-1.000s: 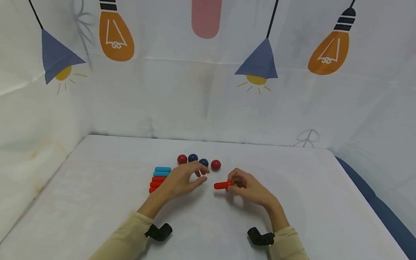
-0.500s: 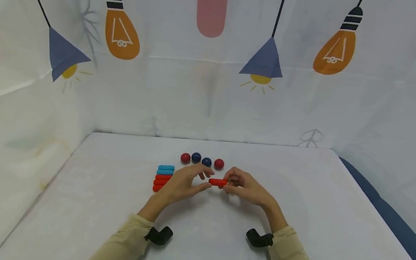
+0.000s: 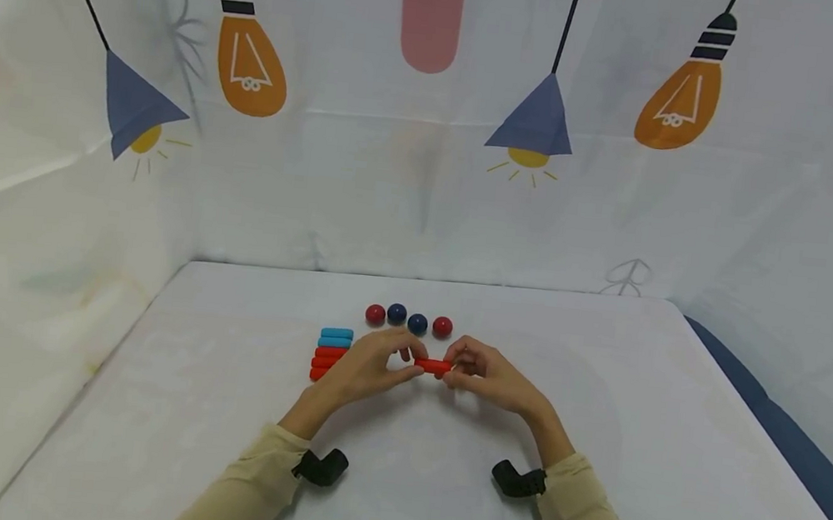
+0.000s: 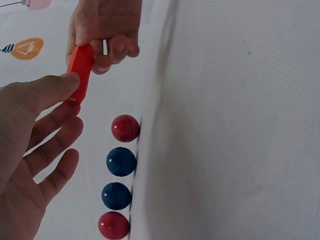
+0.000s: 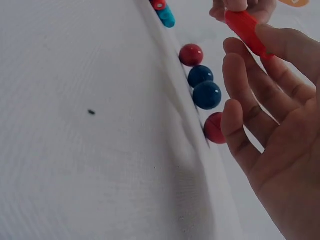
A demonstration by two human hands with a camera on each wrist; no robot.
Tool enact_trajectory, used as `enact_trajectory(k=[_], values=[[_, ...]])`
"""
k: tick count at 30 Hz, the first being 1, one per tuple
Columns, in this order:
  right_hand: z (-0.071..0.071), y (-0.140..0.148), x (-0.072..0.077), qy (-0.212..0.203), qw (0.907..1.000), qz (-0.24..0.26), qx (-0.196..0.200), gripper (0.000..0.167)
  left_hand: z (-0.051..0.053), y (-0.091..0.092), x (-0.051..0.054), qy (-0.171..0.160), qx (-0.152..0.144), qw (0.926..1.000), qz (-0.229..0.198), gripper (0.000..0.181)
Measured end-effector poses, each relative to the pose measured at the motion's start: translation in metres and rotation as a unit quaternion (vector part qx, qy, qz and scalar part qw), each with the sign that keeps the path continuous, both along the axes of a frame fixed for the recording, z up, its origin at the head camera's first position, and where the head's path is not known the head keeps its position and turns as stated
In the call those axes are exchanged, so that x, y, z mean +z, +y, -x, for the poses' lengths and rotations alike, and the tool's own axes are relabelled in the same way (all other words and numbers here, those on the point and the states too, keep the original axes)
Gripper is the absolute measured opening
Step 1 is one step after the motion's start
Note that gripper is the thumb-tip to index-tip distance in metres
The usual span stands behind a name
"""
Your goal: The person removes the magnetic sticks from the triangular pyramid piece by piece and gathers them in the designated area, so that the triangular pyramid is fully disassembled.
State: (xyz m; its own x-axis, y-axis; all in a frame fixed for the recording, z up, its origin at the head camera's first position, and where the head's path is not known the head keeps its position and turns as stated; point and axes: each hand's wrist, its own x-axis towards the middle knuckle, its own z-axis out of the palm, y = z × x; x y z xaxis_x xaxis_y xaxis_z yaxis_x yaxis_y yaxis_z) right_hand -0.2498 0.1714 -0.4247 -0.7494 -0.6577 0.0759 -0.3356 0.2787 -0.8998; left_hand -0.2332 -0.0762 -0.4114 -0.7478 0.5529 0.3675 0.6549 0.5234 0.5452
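Observation:
A short red stick is held level above the table between both hands. My left hand pinches its left end with thumb and index finger, while its other fingers are spread apart in the left wrist view. At the opposite end, my right hand pinches the same stick between thumb and fingertip. Beyond the hands lies a row of glossy balls: a red ball, a dark blue ball, another dark blue ball and a red ball.
Left of the left hand lie stacked red sticks and light blue sticks, partly hidden by that hand. The white table ends at a printed cloth backdrop. Dark blue fabric shows past the right edge.
The right hand has brought the red stick leftward to the left hand, whose thumb and finger have closed on its free end. The whole view has shifted slightly.

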Motion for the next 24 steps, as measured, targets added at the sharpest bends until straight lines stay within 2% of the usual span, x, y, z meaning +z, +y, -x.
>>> enact_trajectory(k=[8, 13, 24], values=[[-0.001, 0.003, -0.001, -0.013, 0.9996, -0.023, 0.005, 0.019, 0.005, -0.014, 0.002, -0.040, 0.009, 0.9987, 0.029, 0.018], [0.001, 0.005, -0.005, -0.024, 0.9989, -0.040, 0.007, 0.017, 0.011, -0.028, 0.002, -0.049, 0.021, 0.9980, 0.035, 0.015], [0.002, 0.007, -0.010, -0.018, 0.9987, -0.048, 0.004, 0.016, 0.014, -0.060, 0.014, -0.089, 0.038, 0.9934, 0.062, 0.012]])
